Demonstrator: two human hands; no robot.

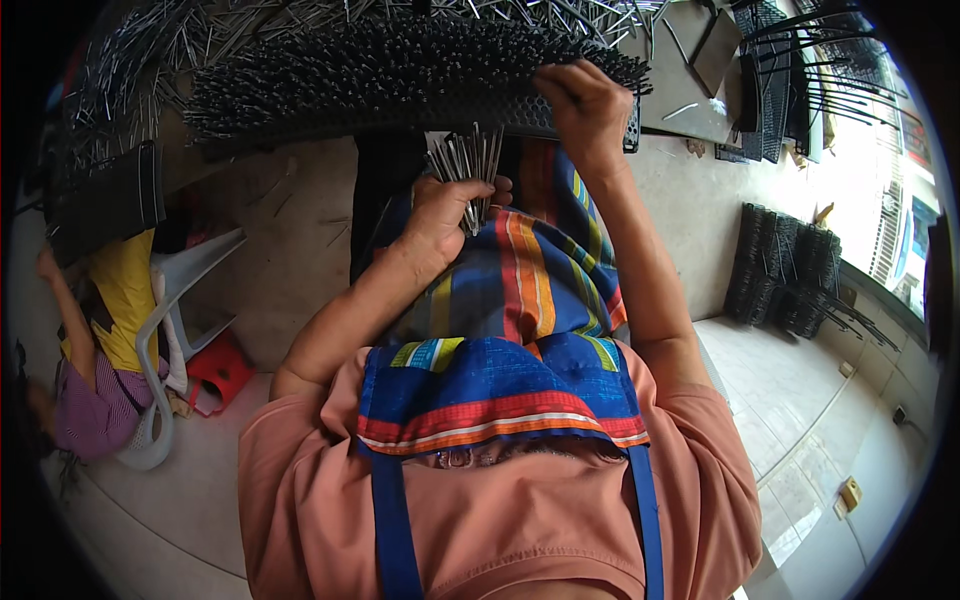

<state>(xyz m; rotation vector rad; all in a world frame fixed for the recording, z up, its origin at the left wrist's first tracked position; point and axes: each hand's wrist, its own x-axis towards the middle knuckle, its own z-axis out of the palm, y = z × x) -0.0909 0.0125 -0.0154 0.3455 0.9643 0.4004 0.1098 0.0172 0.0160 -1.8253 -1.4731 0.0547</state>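
My left hand (445, 212) is closed around a bundle of thin metal rods (468, 165), held upright above my lap. Just beyond it stretches a long black perforated rack (470, 112), packed with dark upright rods (400, 70). Over the rack's right end is my right hand (594, 112), its fingers pinched together. Whatever may be between those fingertips is too small to make out.
A heap of loose rods (250, 25) lies behind the rack. Dark bundled stacks (775, 265) stand on the floor at right. At left a person in a purple top (105, 405) sits on a grey plastic chair (155, 435), near a red container (220, 375).
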